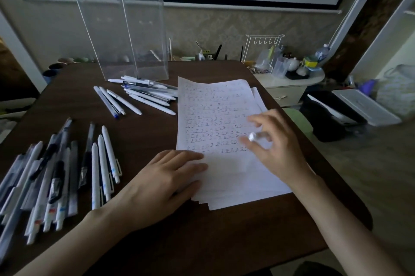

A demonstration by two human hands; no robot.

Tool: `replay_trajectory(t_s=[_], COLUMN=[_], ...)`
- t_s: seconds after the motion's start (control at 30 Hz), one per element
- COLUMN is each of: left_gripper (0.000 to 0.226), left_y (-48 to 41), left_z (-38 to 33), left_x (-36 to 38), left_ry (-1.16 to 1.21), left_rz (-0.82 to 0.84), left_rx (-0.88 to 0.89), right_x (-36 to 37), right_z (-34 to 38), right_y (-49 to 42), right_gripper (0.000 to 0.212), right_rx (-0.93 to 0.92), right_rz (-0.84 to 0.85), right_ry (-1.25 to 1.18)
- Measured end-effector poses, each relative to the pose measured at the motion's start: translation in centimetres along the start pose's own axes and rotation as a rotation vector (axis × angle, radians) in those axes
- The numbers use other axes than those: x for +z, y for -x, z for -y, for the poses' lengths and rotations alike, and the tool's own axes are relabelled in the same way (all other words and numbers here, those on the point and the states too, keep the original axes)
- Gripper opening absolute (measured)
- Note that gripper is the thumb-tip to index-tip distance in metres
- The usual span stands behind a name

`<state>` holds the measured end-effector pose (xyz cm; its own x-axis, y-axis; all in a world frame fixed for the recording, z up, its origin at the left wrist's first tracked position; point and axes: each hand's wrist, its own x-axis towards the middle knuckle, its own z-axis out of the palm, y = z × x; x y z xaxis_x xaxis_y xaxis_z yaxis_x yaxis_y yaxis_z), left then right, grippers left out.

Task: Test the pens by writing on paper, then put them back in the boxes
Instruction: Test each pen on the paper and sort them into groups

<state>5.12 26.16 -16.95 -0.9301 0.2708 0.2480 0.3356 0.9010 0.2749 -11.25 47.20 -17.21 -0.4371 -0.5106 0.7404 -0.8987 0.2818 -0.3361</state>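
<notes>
Left hand [170, 177] presses flat on paper [215, 105]; right hand [277, 149] pinches clear pen [256, 136] above it.

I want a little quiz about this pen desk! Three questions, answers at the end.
1. True or false: the left hand lies flat on the paper.
2. What does the right hand hold? A) a pen B) a cup C) scissors
3. How many clear boxes stand on the table?
Key: 1 true; 2 A; 3 two.
</notes>
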Motion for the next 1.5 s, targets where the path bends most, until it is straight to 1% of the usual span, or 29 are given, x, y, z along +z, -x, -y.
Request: replay_trajectory(t_s=[0.03,0.07,0.13,0.17,0.23,0.27,0.3,0.37,0.4,0.43,0.53,0.67,0.77,0.87,0.93,1.07,1.3,1.5], left_gripper=[0.042,0.042,0.044,0.046,0.051,0.054,0.058,0.065,0.068,0.069,0.067,0.066,0.067,0.067,0.066,0.065,0.067,0.067], left_y=[-0.7,-1.5,-3.7,-4.8,-6.7,-7.4,-7.9,-8.2,-8.1,-8.1,-8.0,-7.8,-7.8,-7.9,-7.9,-7.9,-7.9,-8.0], left_z=[-0.5,-1.1,-2.4,-3.0,-4.3,-4.8,-5.1,-5.4,-5.4,-5.3,-5.2,-5.3,-5.2,-5.2,-5.2,-5.1,-5.1,-5.1], left_x=[0.0,0.0,0.2,0.6,1.8,2.6,3.3,4.3,4.5,4.5,4.4,4.6,4.6,4.6,4.6,4.7,4.7,4.7], left_ry=[-0.017,-0.03,-0.034,-0.025,0.004,0.012,0.013,-0.003,-0.005,-0.001,0.004,0.005,0.002,0.011,0.009,0.01,0.01,0.006], left_rz=[0.011,0.023,0.042,0.049,0.081,0.109,0.14,0.193,0.206,0.215,0.215,0.185,0.174,0.174,0.171,0.17,0.183,0.182], left_rx=[0.026,0.055,0.106,0.124,0.137,0.134,0.127,0.121,0.124,0.125,0.129,0.132,0.138,0.133,0.134,0.128,0.121,0.123], right_x=[-0.2,-0.6,-1.3,-1.6,-1.8,-1.8,-1.8,-1.6,-1.5,-1.3,-1.1,-1.2,-1.2,-0.9,-0.7,-0.7,-1.0,-1.0], right_z=[0.1,0.3,0.3,0.2,-0.3,-0.4,-0.5,-0.6,-0.7,-0.8,-1.0,-1.3,-1.4,-1.4,-1.5,-1.6,-1.1,-1.3], right_y=[-0.1,-0.1,-0.1,-0.1,0.1,0.2,0.1,-0.1,-0.2,-0.2,0.0,0.0,0.1,0.1,0.1,0.1,0.0,0.1], right_gripper=[0.027,0.027,0.035,0.043,0.067,0.07,0.06,0.028,0.018,0.017,0.027,0.027,0.033,0.036,0.037,0.038,0.037,0.036], right_rx=[0.041,0.121,0.353,0.453,0.627,0.708,0.765,0.766,0.753,0.748,0.763,0.832,0.821,0.782,0.763,0.75,0.758,0.753], right_rz=[-0.076,-0.156,-0.259,-0.258,-0.166,-0.146,-0.144,-0.124,-0.106,-0.095,-0.069,-0.05,-0.05,-0.008,0.019,-0.002,0.024,0.003], right_ry=[-0.019,-0.067,-0.239,-0.266,-0.258,-0.296,-0.337,-0.35,-0.343,-0.344,-0.354,-0.331,-0.289,-0.241,-0.218,-0.212,-0.242,-0.234])
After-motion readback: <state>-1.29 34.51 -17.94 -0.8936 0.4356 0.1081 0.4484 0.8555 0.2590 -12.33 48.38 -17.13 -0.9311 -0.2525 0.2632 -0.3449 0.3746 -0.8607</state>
